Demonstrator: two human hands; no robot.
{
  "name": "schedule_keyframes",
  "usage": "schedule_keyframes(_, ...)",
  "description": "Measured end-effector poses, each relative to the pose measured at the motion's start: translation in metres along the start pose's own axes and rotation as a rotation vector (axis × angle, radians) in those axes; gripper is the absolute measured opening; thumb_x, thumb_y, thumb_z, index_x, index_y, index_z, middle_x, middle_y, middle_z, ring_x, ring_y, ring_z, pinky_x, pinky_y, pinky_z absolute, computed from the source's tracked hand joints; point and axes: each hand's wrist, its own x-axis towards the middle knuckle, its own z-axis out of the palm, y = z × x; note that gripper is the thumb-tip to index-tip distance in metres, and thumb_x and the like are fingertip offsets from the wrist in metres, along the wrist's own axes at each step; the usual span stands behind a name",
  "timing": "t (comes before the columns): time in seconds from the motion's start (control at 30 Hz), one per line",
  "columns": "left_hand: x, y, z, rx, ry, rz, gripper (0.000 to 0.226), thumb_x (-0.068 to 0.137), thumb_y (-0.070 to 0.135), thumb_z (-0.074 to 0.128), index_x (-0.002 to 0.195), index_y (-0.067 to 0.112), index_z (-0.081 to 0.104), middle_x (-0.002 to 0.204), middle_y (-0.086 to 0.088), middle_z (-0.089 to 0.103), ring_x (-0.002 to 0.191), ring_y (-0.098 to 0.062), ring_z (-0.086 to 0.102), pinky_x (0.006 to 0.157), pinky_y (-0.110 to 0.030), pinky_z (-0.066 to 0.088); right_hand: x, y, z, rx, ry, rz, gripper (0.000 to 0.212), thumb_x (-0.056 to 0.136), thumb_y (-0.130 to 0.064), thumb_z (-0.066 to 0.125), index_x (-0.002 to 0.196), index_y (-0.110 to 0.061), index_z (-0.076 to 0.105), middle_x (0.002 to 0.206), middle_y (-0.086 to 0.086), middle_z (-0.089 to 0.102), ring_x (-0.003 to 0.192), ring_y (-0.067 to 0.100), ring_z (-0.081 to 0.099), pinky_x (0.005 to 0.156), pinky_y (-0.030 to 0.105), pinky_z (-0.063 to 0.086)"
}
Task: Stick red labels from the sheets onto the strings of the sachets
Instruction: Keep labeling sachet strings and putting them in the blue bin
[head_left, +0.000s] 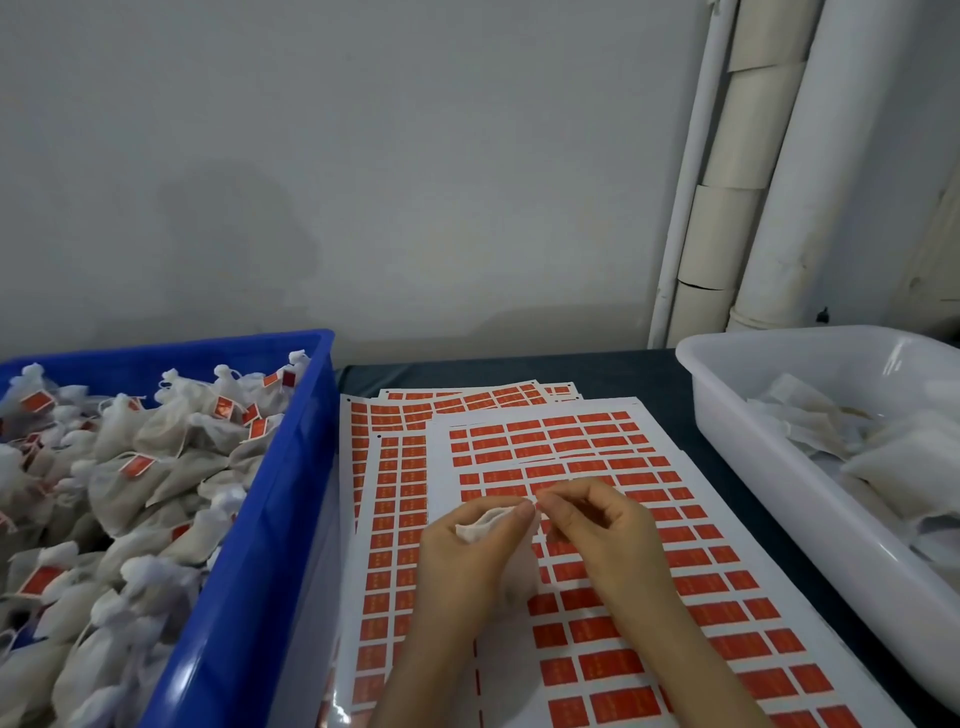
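Done: blue bin (311, 415) heaped with labelled sachets (130, 431) | Left: unlabelled sachets (909, 457) in white tub (831, 364), sheets (571, 436) mostly full | Hands together: left hand (462, 556) grips sachet (483, 525), right hand (597, 525) pinches its string (534, 503)

Small packing workroom: blue crate (270, 493) heaped with labelled sachets (130, 467) left, label sheets (597, 519) centre, white tub (779, 441) right, bare wall far.

Sheets (509, 665): white backing, a grid of red labels (597, 670) in rows
Crate (270, 519): bright blue
Sachets (130, 488): off-white, some with red tags
Tub (779, 493): translucent white
Worktop (649, 374): dark blue-grey
Wall (363, 156): pale grey
Pipes (810, 182): white
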Motion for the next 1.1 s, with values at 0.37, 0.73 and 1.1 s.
schedule_keyframes(0.37, 0.002, -0.004, 0.001, 0.012, 0.017, -0.023, 0.014, 0.078, 0.031, 0.072, 0.065, 0.028, 0.07, 0.067, 0.026, 0.066, 0.071, -0.008, 0.061, 0.039, -0.003, 0.038, 0.002, -0.005, -0.006, 0.402, 0.034, 0.14, 0.018, 0.087, -0.03, 0.048, 0.088, -0.016, 0.06, 0.077, -0.001, 0.071, 0.059, 0.015, 0.065, 0.06, 0.018, 0.052)
schedule_keyframes(0.73, -0.006, -0.002, 0.002, 0.031, -0.197, 0.131, 0.017, 0.079, 0.027, 0.071, 0.078, 0.044, 0.067, 0.081, 0.026, 0.064, 0.078, 0.006, 0.062, 0.05, -0.009, 0.047, 0.003, -0.01, -0.008, 0.608, -0.012, 0.2, 0.022, 0.096, -0.014, 0.041, 0.079, -0.013, 0.056, 0.063, 0.004, 0.059, 0.051, 0.014, 0.053, 0.059, 0.021, 0.052)
schedule_keyframes(1.1, -0.009, -0.009, 0.002, 0.197, -0.246, 0.19, 0.03, 0.087, 0.038, 0.056, 0.095, 0.056, 0.034, 0.085, 0.038, 0.06, 0.085, 0.016, 0.058, 0.057, -0.005, 0.046, 0.007, -0.009, -0.02, 0.668, 0.147, 0.172, 0.02, 0.095, -0.012, 0.043, 0.079, -0.012, 0.055, 0.063, 0.003, 0.057, 0.048, 0.012, 0.048, 0.055, 0.019, 0.049)
